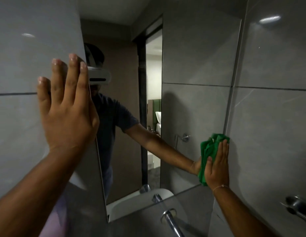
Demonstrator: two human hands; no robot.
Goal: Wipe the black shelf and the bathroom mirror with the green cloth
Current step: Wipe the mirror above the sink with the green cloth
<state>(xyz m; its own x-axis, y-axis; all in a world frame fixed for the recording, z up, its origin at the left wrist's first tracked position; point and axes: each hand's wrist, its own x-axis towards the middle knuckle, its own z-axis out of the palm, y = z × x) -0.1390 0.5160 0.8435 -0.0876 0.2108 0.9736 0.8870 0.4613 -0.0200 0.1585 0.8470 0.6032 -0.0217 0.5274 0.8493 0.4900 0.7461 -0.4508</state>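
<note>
The bathroom mirror [196, 69] fills the middle of the head view, framed by grey tiles. My right hand [217, 166] presses the crumpled green cloth [208, 147] flat against the mirror's lower right corner, close to its right edge. My left hand [68, 106] rests open, fingers spread, on the grey tiled wall at the mirror's left edge. In the mirror I see a reflected person with an arm reaching to the cloth. The black shelf is out of view.
A chrome wall tap [171, 219] juts out below the mirror, above a white basin seen only as a reflection [131, 202]. A chrome fitting [297, 206] is mounted on the right wall. An open doorway shows in the reflection.
</note>
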